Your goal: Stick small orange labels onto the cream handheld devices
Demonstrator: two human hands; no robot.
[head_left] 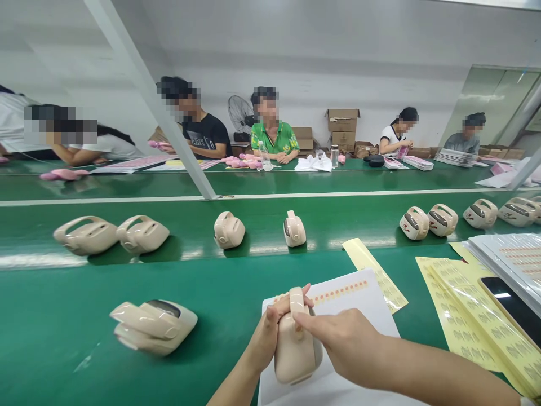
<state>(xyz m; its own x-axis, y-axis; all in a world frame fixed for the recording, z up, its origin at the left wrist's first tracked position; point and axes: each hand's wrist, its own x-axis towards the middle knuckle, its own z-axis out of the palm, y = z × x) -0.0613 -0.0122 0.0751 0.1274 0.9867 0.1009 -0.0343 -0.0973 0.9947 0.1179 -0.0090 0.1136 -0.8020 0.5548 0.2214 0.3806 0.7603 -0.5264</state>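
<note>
The left hand (270,332) has its grip closed round a beige plastic casing (296,349), thumb hooked over the handle loop at the casing's top. The right hand (346,347) comes in from 3 o'clock with its forefinger and thumb pinched at the casing's upper face; whether anything lies between those fingertips I cannot tell. The casing sits at 6 o'clock, low in the middle of the view, over a white sticker sheet (350,293) lying on the green worktop (211,293).

A second casing (154,324) lies on its side at 9 o'clock, apart from the hands. More casings stand in a row on the belt (262,225) at 12 o'clock, and yellow backing sheets (465,316) spread at 3 o'clock beside a phone (513,304).

Risks, as I judge them: the casing is smooth and glossy, so it could twist in the left hand under the forefinger's push. A small label placed then would sit crooked or crease. The sheet under the casing could also slide on the worktop.
</note>
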